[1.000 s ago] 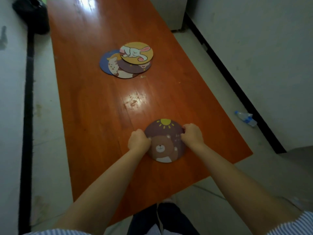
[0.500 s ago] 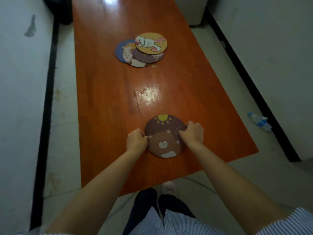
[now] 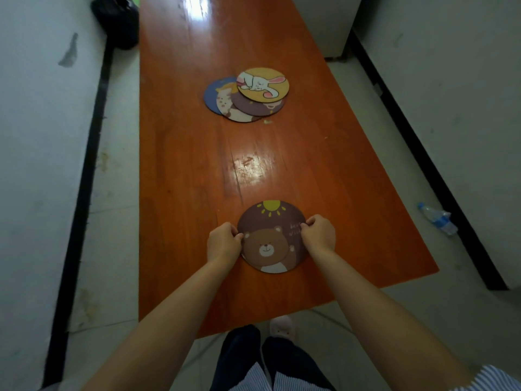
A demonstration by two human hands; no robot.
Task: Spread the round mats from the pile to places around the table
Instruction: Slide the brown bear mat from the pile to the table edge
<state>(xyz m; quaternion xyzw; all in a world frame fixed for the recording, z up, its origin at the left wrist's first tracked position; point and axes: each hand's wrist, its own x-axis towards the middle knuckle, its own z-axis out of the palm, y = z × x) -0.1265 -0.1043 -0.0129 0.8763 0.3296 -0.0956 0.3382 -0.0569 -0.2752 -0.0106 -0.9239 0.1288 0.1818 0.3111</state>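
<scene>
A round brown mat with a bear and a yellow sun lies flat near the front end of the orange table. My left hand pinches its left rim and my right hand pinches its right rim. Further back, near the table's middle, sits the pile of round mats: a yellow rabbit mat on top, a brown one and a cat one under it, and a blue one at the bottom left.
White walls close in on both sides of the narrow table. A plastic water bottle lies on the floor to the right. A black bag sits on the floor at the far left. My legs and a slipper show below the table's front edge.
The camera view has shifted, so the table sits more centred. Both hands stay on the bear mat's rims, and the mat stays at the same spot on the table.
</scene>
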